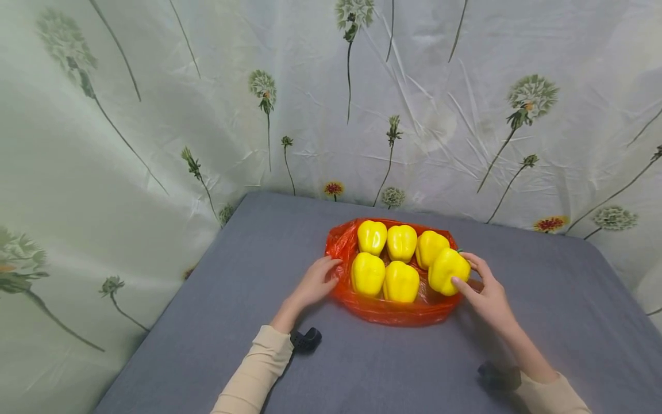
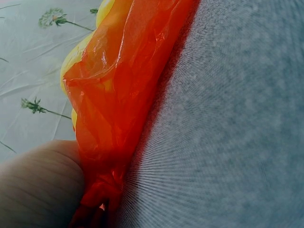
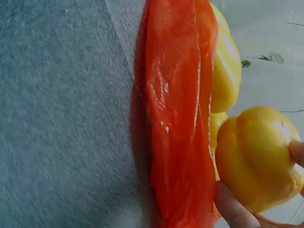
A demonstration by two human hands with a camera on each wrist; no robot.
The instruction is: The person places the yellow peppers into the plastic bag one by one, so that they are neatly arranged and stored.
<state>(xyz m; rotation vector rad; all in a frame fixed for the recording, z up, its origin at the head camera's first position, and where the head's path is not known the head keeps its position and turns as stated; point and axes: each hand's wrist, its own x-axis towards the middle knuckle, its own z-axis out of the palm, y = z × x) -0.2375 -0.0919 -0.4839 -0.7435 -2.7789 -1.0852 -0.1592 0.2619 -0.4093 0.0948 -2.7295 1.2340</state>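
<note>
My right hand [image 1: 488,296] grips a yellow pepper [image 1: 447,271] at the right edge of the red plastic bag [image 1: 383,310], thumb in front, fingers behind. Five more yellow peppers [image 1: 385,261] sit inside the bag, packed touching. My left hand [image 1: 316,282] rests on the bag's left rim, fingertips curled onto the plastic. The bag lies mid grey surface [image 1: 233,299]. Floral curtain [image 1: 155,103] behind.
</note>
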